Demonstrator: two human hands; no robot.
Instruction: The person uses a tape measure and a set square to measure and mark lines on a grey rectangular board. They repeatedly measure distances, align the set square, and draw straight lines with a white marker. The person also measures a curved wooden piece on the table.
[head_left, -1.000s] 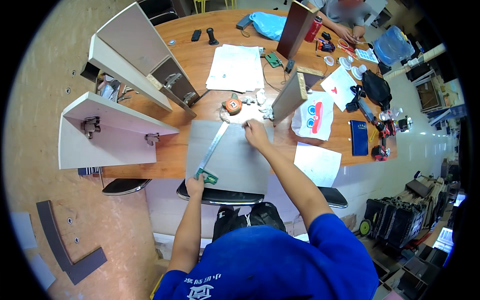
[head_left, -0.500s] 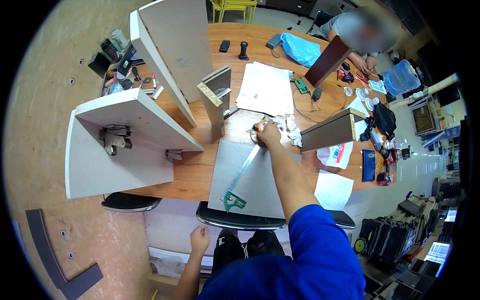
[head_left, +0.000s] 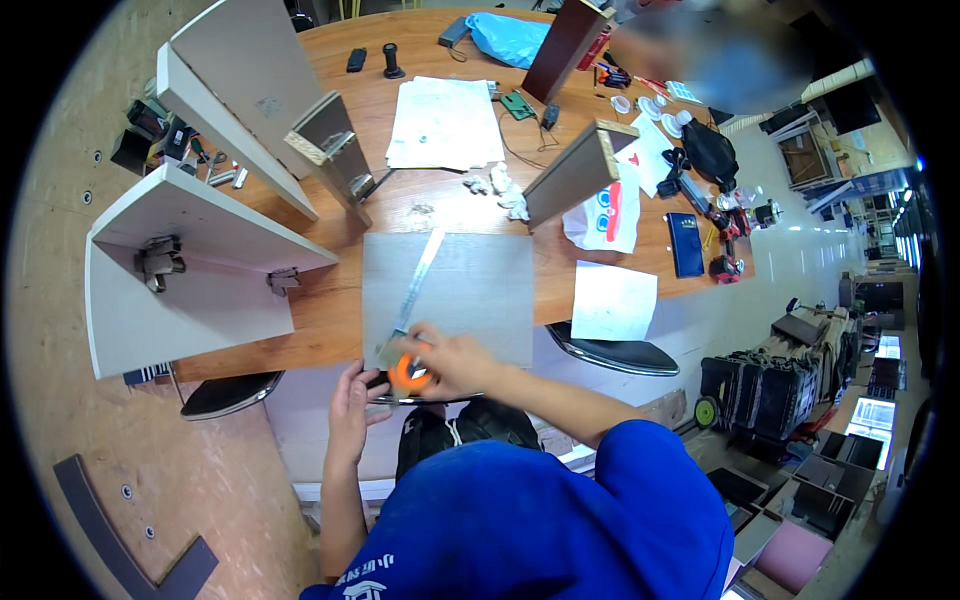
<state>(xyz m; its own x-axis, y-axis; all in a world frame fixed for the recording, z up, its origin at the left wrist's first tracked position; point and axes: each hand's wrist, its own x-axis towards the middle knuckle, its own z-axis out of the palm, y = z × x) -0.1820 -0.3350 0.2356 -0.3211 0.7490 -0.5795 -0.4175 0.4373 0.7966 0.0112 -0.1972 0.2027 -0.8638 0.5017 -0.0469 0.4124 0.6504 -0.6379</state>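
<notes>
My right hand (head_left: 455,365) is closed round a round orange ring-shaped thing (head_left: 409,374), held above the near edge of the grey board (head_left: 480,290); blur hides its exact kind. Close to its left, my left hand (head_left: 352,408) has its fingers apart and holds nothing. A combination square lies on the board, its steel rule (head_left: 420,275) pointing away from me. The square's green head is mostly covered by my right hand and the orange thing.
White panels (head_left: 205,265) with metal hinges stand at left. Behind the board are stacked papers (head_left: 445,125), crumpled tissue (head_left: 510,195) and upright brown boards (head_left: 575,175). A white sheet (head_left: 615,300) lies at right. A black chair (head_left: 232,395) stands at the near edge.
My right hand has drawn back from beyond the board to its near edge, bringing the orange ring-shaped thing. My left hand has risen toward it, fingers spreading. The view has shifted.
</notes>
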